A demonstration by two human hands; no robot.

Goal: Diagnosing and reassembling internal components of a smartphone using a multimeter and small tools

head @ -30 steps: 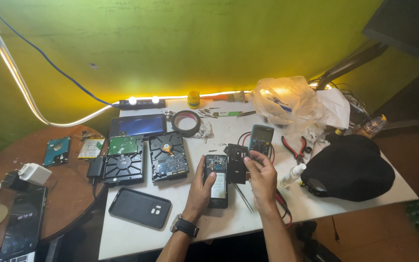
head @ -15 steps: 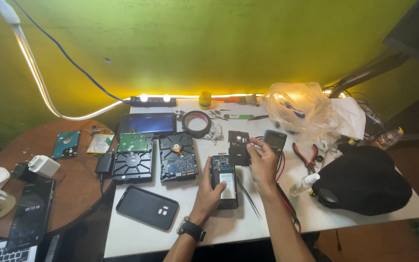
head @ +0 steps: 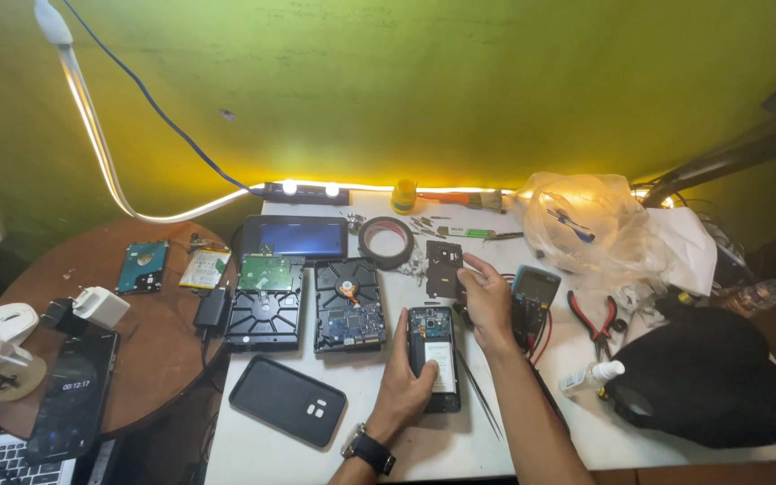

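The opened phone (head: 434,357), back cover already off and innards showing, is lying on the white table (head: 253,449) under the left hand (head: 403,388), whose fingers are pressing flat against its edge. Just beyond it, the right hand (head: 487,301) is pinching the dark back panel (head: 443,268). Reassembly seems not yet done. Left of the hands, two hard drives (head: 350,305) are lying; beyond, a green wall is glowing with strip light.

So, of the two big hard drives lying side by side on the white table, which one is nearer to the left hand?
The right-hand hard drive, with the orange centre and blue board. It lies beside the left hand; the green-board drive is farther left.
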